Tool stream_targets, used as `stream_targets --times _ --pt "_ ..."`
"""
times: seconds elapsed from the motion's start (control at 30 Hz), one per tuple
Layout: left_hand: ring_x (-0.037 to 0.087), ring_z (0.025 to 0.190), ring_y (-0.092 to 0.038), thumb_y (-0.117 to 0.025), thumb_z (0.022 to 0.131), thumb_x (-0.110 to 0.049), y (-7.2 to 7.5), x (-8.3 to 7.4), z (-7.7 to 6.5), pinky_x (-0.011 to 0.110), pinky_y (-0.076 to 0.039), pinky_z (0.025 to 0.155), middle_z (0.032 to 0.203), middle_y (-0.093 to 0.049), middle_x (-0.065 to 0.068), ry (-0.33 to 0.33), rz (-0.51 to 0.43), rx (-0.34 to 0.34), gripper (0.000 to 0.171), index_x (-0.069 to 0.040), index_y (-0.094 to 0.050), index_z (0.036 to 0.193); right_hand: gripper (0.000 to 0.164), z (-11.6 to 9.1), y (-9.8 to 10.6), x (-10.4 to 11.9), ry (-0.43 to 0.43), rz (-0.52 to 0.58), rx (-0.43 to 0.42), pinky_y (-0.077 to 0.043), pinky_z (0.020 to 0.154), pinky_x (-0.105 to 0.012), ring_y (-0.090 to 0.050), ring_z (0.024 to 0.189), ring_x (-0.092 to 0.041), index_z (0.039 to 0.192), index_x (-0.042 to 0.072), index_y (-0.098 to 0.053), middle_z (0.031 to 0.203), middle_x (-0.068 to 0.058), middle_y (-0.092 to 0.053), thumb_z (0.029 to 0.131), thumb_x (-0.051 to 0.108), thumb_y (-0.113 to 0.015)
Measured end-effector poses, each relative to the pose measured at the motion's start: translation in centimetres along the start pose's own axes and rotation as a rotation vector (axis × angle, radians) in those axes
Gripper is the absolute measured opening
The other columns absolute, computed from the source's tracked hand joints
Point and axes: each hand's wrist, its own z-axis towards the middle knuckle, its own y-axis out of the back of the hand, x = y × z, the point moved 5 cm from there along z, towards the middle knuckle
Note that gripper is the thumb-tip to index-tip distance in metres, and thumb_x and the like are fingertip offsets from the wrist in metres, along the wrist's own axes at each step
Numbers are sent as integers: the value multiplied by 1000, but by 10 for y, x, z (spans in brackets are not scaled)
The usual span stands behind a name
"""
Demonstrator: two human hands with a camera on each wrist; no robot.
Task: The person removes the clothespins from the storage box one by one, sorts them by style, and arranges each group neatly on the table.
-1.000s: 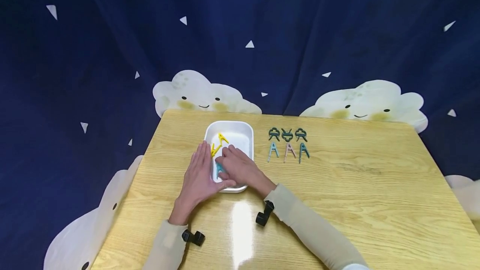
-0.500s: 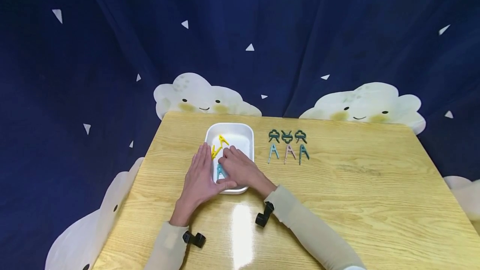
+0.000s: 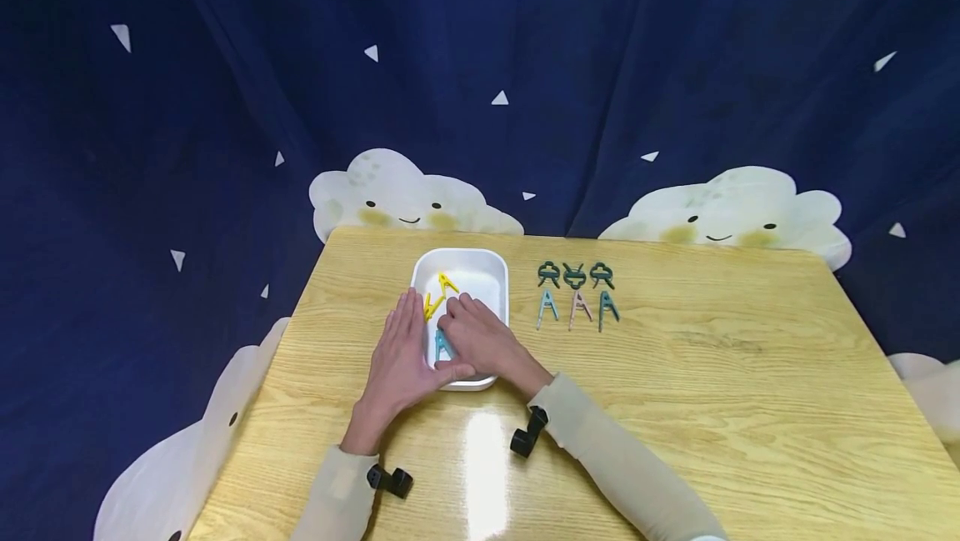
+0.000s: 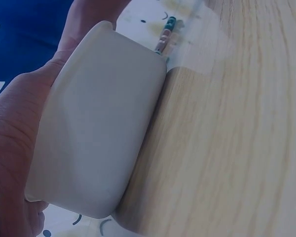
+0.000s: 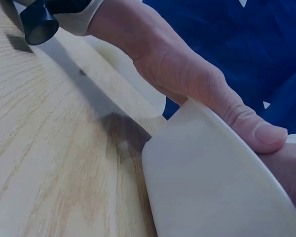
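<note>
A white tray (image 3: pixel 491 274) stands on the table, with two yellow clips (image 3: pixel 447 283) and a light blue clip (image 3: pixel 442 346) inside. My left hand (image 3: pixel 397 362) lies along its left rim with straight fingers, the thumb reaching across the near end. In the right wrist view that thumb (image 5: pixel 271 136) rests on top of the rim. My right hand (image 3: pixel 480 333) is inside the tray with bent fingers, just right of the light blue clip. Its fingertips are hidden beneath it, so I cannot tell whether they pinch anything.
Right of the tray, three dark green cloud-shaped clips (image 3: pixel 575 276) form a row. Below them lie a light blue peg (image 3: pixel 547 308), a pink peg (image 3: pixel 579 309) and a dark teal peg (image 3: pixel 607 309). A dark blue curtain (image 3: pixel 480 41) with clouds hangs behind the wooden table (image 3: pixel 712 391).
My right hand has shifted slightly right inside the tray, and more of the light blue clip shows beside it. The left hand keeps its place on the rim.
</note>
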Motion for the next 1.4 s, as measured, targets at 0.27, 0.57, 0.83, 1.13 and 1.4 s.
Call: stream_targets --times 0.27,0.57,0.83,1.13,1.4 --pt "25 162 0 -59 72 -95 -1 1 1 46 -13 131 175 -6 18 6 0 -3 143 4 -15 165 65 -1 8 -4 -53 0 -84 -39 81 -31 -42 95 -19 115 12 -74 104 1 -55 79 66 -77" --pt "27 162 -1 -60 70 -95 -1 0 0 46 -14 131 174 -6 20 12 8 7 145 6 -15 164 62 -18 22 -16 -144 130 -108 -43 94 -37 -44 99 -19 116 13 -73 106 2 -58 75 60 -80" --pt "29 162 -4 -61 73 -93 0 0 -1 47 -15 131 174 -9 21 12 12 -3 142 7 -16 164 59 -39 43 -29 -164 186 -175 -42 83 -35 -43 92 -20 111 13 -75 97 2 -56 72 56 -85" --pt "32 162 -7 -59 73 -94 -1 1 1 47 -15 131 174 -7 19 38 4 17 143 3 -12 165 57 -74 62 -51 -172 233 -249 -43 82 -37 -47 92 -22 110 12 -76 100 -2 -64 72 54 -86" --pt "29 162 -5 -57 71 -97 -2 0 2 46 -13 131 175 -6 17 46 -4 21 144 2 -12 166 58 -106 68 -82 -221 232 -313 -45 86 -45 -51 95 -27 113 9 -76 104 -7 -67 72 50 -83"
